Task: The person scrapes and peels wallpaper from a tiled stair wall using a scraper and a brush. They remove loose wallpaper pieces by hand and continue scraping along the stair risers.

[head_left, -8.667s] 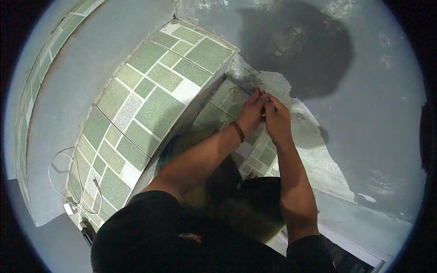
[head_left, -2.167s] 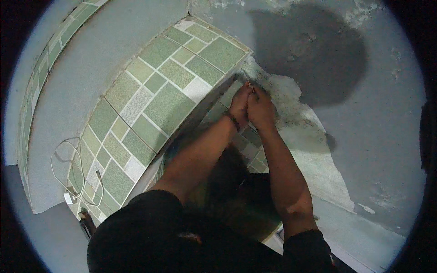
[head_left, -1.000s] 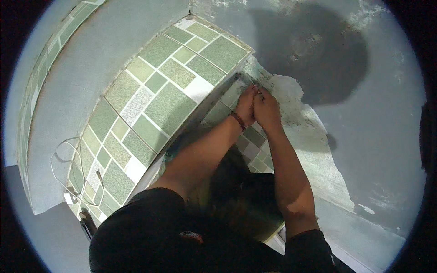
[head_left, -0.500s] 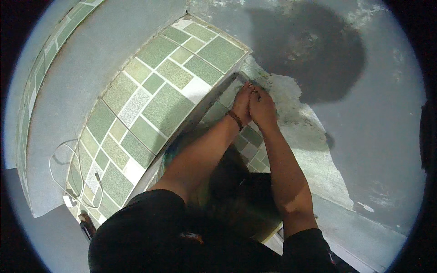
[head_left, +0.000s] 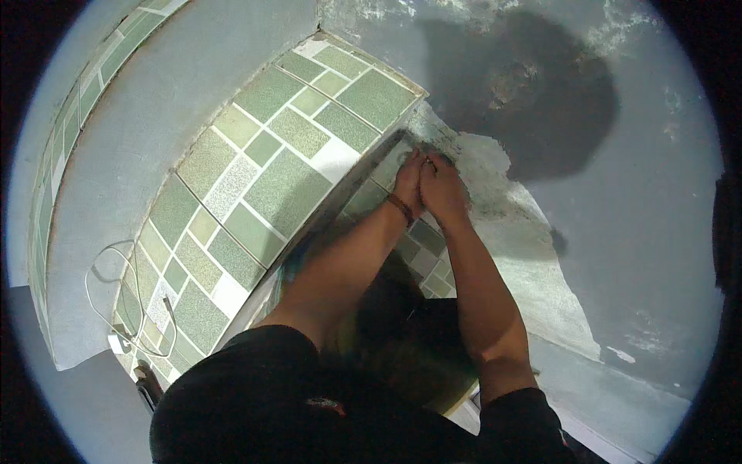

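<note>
My left hand (head_left: 409,185) and my right hand (head_left: 444,191) are pressed side by side, low down where the green tiled ledge meets the peeling wall. Their fingers are curled in and meet at the tips. Whatever lies between them, if anything, is too small and too hidden to make out. A dark beaded bracelet (head_left: 400,207) circles my left wrist. Beneath and around the hands is a lower tiled surface (head_left: 421,246), with the side of the ledge to their left.
The green tiled ledge (head_left: 286,182) runs diagonally on the left. On its near end lie a looped white cable (head_left: 133,286) with a white plug (head_left: 117,342) and a dark object (head_left: 147,387). A grey wall (head_left: 649,201) with flaking paint rises on the right, bearing a large round shadow.
Both hands have shifted slightly nearer to me, still together. Their fingers stay curled, and the ledge and cable look the same.
</note>
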`<state>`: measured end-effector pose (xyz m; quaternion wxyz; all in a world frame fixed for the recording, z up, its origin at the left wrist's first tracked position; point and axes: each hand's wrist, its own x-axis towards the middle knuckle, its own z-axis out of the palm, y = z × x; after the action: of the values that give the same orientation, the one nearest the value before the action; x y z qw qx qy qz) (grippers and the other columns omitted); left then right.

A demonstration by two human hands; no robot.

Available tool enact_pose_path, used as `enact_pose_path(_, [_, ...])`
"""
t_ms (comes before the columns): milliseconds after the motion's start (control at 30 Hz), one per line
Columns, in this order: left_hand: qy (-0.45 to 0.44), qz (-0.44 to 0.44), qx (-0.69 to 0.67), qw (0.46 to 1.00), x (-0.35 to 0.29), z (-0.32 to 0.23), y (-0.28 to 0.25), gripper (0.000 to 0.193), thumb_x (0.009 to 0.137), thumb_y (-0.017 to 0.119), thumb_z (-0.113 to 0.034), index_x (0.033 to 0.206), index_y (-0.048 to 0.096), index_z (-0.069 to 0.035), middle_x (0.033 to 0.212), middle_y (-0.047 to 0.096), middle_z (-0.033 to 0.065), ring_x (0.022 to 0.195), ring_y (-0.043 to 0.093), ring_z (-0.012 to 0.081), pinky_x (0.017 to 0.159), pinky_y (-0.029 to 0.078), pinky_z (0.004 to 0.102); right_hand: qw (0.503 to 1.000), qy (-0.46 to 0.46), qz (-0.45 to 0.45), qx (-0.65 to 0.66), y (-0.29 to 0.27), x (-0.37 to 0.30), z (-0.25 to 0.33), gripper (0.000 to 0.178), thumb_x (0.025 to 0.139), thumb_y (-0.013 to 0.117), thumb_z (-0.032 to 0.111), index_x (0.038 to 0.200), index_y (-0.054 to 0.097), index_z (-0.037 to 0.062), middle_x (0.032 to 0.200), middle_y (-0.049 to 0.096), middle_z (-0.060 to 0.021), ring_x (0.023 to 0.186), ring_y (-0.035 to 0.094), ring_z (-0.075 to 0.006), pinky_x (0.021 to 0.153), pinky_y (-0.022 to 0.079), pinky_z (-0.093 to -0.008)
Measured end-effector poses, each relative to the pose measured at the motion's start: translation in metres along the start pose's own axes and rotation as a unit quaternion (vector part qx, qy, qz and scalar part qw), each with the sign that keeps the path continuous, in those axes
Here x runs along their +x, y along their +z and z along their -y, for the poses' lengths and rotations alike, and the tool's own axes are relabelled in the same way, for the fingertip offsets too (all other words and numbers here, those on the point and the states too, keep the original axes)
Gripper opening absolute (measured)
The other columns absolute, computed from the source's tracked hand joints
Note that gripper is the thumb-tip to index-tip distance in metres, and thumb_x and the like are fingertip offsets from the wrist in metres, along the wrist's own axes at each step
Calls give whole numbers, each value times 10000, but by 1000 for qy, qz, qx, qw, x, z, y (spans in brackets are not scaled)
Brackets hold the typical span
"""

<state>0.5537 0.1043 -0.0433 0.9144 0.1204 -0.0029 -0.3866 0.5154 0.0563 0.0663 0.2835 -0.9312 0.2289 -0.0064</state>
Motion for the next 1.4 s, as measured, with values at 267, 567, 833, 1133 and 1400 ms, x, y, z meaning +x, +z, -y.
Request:
enact_pose_path(267, [49, -16, 73, 996, -5, 4, 15, 178, 997, 497, -294, 1088, 554, -151, 1029, 600, 34, 976, 593, 178, 877, 491, 360, 996, 75, 26, 40, -21, -12, 3, 465, 936, 465, 352, 1290, 603, 84, 1155, 647, -269, 1106, 605, -446, 957, 473, -479])
enact_pose_path(567, [-27, -76, 14, 997, -8, 20, 24, 271, 1023, 477, -312, 1208, 563, -133, 1099, 620, 36, 1006, 603, 178, 858, 504, 360, 999, 41, 2, -8, -18, -16, -27, 418, 934, 484, 286, 1290, 608, 107, 1058, 678, -250, 993, 654, -423, 893, 504, -471])
enact_pose_path(833, [-14, -47, 61, 997, -5, 25, 27, 271, 995, 525, -311, 1197, 570, -136, 1089, 630, 42, 995, 616, 198, 867, 509, 362, 1000, -12, -7, 18, -23, -18, -38, 391, 931, 499, 304, 1234, 629, 94, 1127, 665, -230, 1041, 633, -425, 924, 497, -484])
enact_pose_path(1133, [-42, -82, 45, 995, -7, 31, 26, 165, 978, 509, -210, 1110, 541, -116, 1034, 583, 43, 958, 583, 170, 850, 487, 340, 998, 40, 20, 45, -35, -20, -27, 408, 936, 489, 298, 1273, 615, 105, 1131, 664, -231, 1045, 636, -417, 924, 501, -475])
enact_pose_path(1400, [40, -57, 135, 988, -9, 30, 28, 250, 957, 553, -171, 1194, 553, -90, 1114, 612, 87, 1026, 604, 231, 930, 486, 370, 999, 32, 1, 22, -30, -16, -30, 373, 946, 482, 300, 1210, 644, 92, 1071, 677, -244, 1018, 646, -421, 906, 508, -486])
